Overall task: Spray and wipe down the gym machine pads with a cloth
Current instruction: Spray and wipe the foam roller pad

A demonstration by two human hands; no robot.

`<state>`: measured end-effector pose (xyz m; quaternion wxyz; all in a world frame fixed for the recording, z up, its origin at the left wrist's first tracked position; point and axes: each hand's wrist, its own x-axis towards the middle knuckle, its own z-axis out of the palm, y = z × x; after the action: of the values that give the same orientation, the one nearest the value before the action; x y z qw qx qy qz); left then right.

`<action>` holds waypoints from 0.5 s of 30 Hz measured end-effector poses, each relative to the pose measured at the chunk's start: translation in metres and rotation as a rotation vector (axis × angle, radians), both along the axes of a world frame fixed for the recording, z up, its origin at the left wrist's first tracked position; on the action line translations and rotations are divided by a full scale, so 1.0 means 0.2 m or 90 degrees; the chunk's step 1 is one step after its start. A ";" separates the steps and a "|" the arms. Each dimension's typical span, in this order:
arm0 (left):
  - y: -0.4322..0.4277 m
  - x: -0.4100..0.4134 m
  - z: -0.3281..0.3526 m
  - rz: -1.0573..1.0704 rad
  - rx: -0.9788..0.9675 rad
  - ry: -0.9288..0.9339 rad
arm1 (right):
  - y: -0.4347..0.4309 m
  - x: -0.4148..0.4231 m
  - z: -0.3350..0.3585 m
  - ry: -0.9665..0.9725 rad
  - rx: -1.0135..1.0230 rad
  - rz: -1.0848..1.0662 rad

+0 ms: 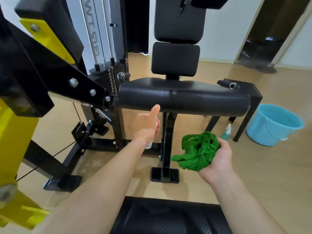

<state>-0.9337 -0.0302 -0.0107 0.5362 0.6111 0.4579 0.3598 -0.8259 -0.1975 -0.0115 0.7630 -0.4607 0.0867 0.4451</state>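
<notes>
A long black roller pad (184,98) runs across the middle of the view on the machine's arm. Just under its front edge my left hand (146,126) grips a small white spray bottle (151,143), mostly hidden by the hand, with the forefinger stretched up toward the pad. To the right and lower, my right hand (217,159) holds a bunched green cloth (198,151), clear of the pad. Behind the roller stand the seat and two black back pads (175,59). Another black pad (168,217) lies at the bottom edge of the view.
A black and yellow machine frame (33,78) with a weight stack fills the left. A light blue bucket (273,124) stands on the wooden floor at the right. A second spray bottle (225,132) stands by a bench leg. A dark doorway opens at the far right.
</notes>
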 end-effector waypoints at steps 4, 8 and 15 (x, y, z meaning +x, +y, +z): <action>-0.12 0.22 0.02 -0.074 -0.006 0.043 | -0.12 0.10 -0.04 -0.016 -0.027 -0.053; -0.20 0.35 0.00 -0.167 0.036 0.048 | -0.21 0.19 -0.05 -0.014 -0.052 -0.132; -0.26 0.35 0.07 -0.203 0.103 0.048 | 0.01 0.49 0.18 -0.378 -0.112 -0.318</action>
<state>-0.8636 -0.0821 0.0029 0.5177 0.7302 0.3444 0.2831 -0.7285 -0.1946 0.0246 0.7973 -0.5976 0.0091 0.0843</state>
